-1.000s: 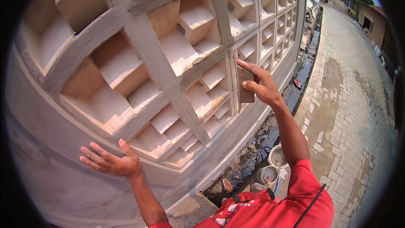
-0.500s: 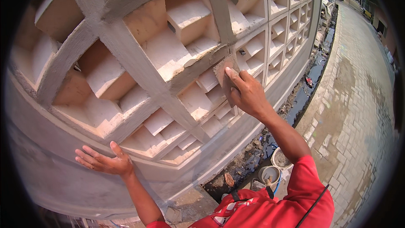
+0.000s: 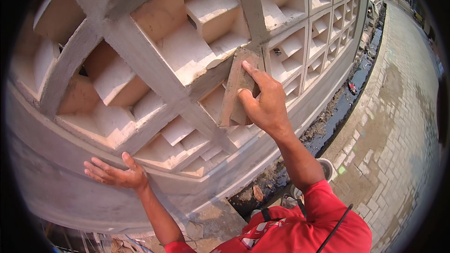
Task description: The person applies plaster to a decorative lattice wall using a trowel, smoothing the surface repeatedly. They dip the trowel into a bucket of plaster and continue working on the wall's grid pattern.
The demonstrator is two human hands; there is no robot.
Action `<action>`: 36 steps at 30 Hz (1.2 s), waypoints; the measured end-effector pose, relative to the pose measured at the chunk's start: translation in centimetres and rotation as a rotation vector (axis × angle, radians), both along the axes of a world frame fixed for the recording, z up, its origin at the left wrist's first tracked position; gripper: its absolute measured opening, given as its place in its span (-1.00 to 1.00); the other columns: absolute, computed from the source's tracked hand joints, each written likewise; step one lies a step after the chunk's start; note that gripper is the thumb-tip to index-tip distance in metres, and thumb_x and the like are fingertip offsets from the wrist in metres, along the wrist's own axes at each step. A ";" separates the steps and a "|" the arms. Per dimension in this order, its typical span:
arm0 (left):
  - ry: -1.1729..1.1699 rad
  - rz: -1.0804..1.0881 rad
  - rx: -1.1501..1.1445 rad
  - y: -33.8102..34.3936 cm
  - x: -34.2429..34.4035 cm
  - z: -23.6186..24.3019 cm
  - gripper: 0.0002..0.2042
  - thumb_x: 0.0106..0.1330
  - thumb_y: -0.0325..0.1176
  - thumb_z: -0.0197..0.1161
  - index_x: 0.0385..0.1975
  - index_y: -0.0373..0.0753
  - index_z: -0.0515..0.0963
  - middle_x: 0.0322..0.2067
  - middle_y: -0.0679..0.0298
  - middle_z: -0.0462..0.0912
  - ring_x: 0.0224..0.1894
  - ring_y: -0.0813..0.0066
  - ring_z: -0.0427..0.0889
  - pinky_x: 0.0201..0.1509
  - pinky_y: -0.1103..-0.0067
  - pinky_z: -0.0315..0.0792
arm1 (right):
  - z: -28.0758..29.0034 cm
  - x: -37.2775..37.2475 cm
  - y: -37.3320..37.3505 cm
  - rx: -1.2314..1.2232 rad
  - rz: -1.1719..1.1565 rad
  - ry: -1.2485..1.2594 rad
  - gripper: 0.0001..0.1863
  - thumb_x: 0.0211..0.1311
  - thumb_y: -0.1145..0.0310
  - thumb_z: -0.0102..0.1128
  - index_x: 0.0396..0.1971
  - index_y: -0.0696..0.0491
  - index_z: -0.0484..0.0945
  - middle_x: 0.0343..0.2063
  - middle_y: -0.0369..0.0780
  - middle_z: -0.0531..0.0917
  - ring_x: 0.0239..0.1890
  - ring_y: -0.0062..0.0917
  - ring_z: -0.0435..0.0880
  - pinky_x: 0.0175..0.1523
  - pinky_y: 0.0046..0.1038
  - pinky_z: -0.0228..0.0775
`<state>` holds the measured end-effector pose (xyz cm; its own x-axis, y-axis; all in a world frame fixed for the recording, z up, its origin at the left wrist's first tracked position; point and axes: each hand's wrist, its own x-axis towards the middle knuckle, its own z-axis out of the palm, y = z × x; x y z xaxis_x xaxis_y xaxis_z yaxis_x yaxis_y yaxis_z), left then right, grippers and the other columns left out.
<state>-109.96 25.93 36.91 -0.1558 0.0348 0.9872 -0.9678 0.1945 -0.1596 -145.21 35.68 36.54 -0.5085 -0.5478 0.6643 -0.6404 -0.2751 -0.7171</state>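
My right hand (image 3: 269, 103) grips a flat rectangular plastering float (image 3: 233, 91) by its edge, with the index finger stretched along its face. The float's upper end lies against a grey rib of the openwork block wall (image 3: 145, 58), close to where two ribs cross. Damp-looking mortar (image 3: 257, 47) darkens the rib at that end. Fingers spread and palm turned up, my left hand (image 3: 119, 173) holds nothing. It is in front of the smooth grey band (image 3: 61, 159) beneath the openings; whether it touches the wall I cannot tell.
Pale stepped blocks (image 3: 213, 11) fill the wall's openings. A ditch with dark water (image 3: 328, 133) runs along the wall's foot, beside a paved lane (image 3: 398, 150). Near my body stands a bucket (image 3: 327, 166), partly hidden by my right arm. Rubble (image 3: 258, 193) lies by the ditch.
The float has turned more upright and shows more of its face. My right hand has shifted slightly left and down with it. My left hand has hardly moved.
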 end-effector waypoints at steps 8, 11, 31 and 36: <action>-0.010 -0.013 0.014 -0.1 0.6 -0.1 -0.26 0.40 0.07 0.10 0.44 -0.28 0.14 0.47 -0.01 0.05 0.50 -0.11 -0.04 0.51 0.02 -0.06 | -2.4 5.4 3.1 0.108 0.292 0.021 -0.41 0.05 0.38 0.20 0.16 0.25 0.51 -0.36 0.04 0.59 -0.32 -0.12 0.64 -0.15 -0.24 0.50; 0.000 -0.011 0.031 0.0 0.4 -0.1 -0.25 0.39 0.07 0.11 0.45 -0.28 0.13 0.47 -0.01 0.03 0.51 -0.11 -0.06 0.51 0.02 -0.09 | -1.8 1.6 1.9 -0.037 0.131 -0.176 -0.40 0.05 0.40 0.18 0.17 0.26 0.49 -0.13 0.08 0.67 -0.12 -0.27 0.71 0.00 -0.37 0.53; 0.045 -0.071 0.070 0.0 0.5 -0.3 -0.23 0.30 0.06 0.17 0.42 -0.26 0.19 0.46 -0.03 0.07 0.51 -0.15 -0.08 0.51 -0.01 -0.10 | 0.6 6.9 1.4 -0.041 0.049 -0.336 -0.37 0.07 0.43 0.17 0.22 0.30 0.43 -0.10 0.14 0.67 -0.09 -0.20 0.72 0.10 -0.33 0.50; 0.057 -0.087 0.077 0.0 0.2 -0.4 -0.24 0.29 0.05 0.18 0.42 -0.25 0.19 0.46 -0.04 0.08 0.51 -0.16 -0.08 0.50 -0.02 -0.10 | -0.6 10.9 -1.8 -0.026 -0.002 -0.156 -0.38 0.09 0.39 0.17 0.20 0.32 0.44 -0.11 0.16 0.66 -0.06 -0.19 0.71 0.11 -0.31 0.48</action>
